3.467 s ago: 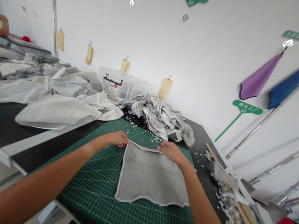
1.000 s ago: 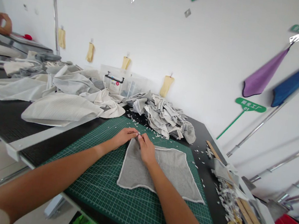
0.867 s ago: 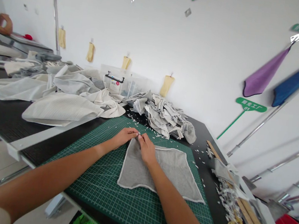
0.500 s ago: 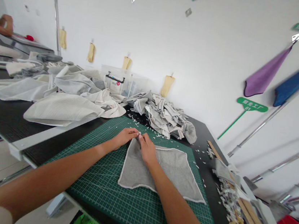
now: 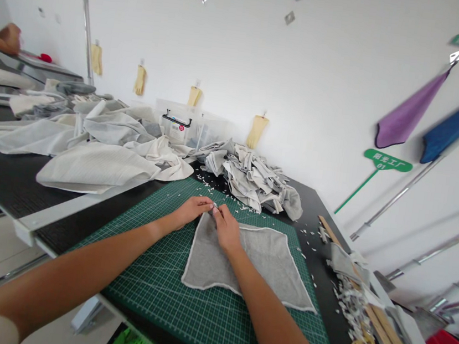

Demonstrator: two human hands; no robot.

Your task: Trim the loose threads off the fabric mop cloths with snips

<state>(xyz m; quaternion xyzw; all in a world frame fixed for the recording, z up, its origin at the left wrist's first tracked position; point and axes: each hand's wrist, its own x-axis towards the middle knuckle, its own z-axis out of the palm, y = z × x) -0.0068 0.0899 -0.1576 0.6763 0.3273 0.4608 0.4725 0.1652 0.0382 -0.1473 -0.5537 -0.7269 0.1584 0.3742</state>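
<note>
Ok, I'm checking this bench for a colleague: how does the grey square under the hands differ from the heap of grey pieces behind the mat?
The grey cloth square lies flat and spread out, while the heap of grey pieces is crumpled and piled up. The left hand and right hand meet at the square's upper edge, but neither touches the heap. The square rests on the green cutting mat; the heap sits beyond it, on the black tabletop. Both are grey fabric.

Crumpled grey fabric lies beside pale cloth, under a yellow glove
</note>
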